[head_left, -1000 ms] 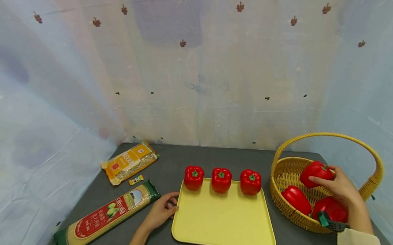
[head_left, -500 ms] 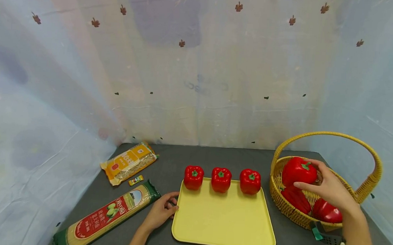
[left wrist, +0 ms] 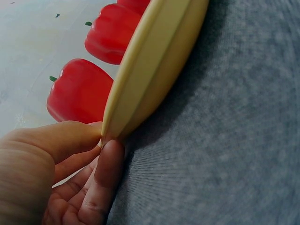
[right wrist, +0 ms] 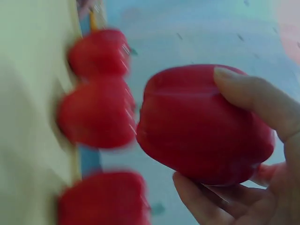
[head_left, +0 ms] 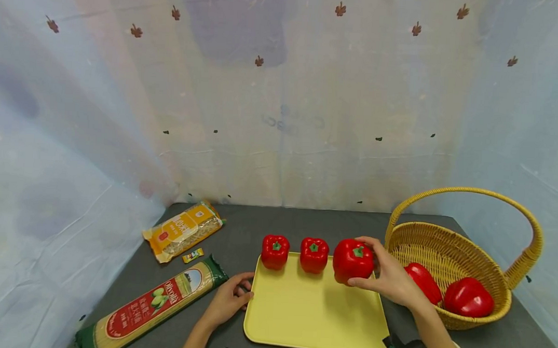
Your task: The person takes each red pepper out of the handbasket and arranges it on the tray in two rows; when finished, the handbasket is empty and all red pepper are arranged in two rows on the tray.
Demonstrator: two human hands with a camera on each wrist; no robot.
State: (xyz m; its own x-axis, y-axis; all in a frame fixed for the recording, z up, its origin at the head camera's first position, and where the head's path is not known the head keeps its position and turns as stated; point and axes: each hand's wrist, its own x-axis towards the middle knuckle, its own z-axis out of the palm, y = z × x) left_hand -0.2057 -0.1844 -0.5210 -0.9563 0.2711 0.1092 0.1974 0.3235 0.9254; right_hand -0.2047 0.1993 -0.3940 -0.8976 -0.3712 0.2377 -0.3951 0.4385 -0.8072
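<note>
My right hand [head_left: 391, 275] grips a red bell pepper [head_left: 351, 261] over the back right part of the yellow tray [head_left: 310, 315]. Seen from the right wrist, the thumb and fingers [right wrist: 197, 194] curl round that held pepper [right wrist: 201, 124]. Along the tray's back edge stand two more red bell peppers, one at the left [head_left: 275, 252] and one in the middle [head_left: 314, 255]. A third, blurred in the right wrist view [right wrist: 105, 199], is hidden behind the held one in the head view. At the tray's left edge, my left hand [left wrist: 70, 164] pinches the rim [left wrist: 115, 124] between thumb and finger.
A yellow wicker basket [head_left: 435, 243] with a tall handle stands on the right, two red bell peppers [head_left: 469, 297] inside it. To the left lie a long spaghetti pack [head_left: 153, 306], an orange food bag [head_left: 183, 231] and a small yellow sachet [head_left: 193, 255].
My right hand has lifted the bell pepper out of the basket and carried it left over the tray. My left hand has stayed at the tray's edge.
</note>
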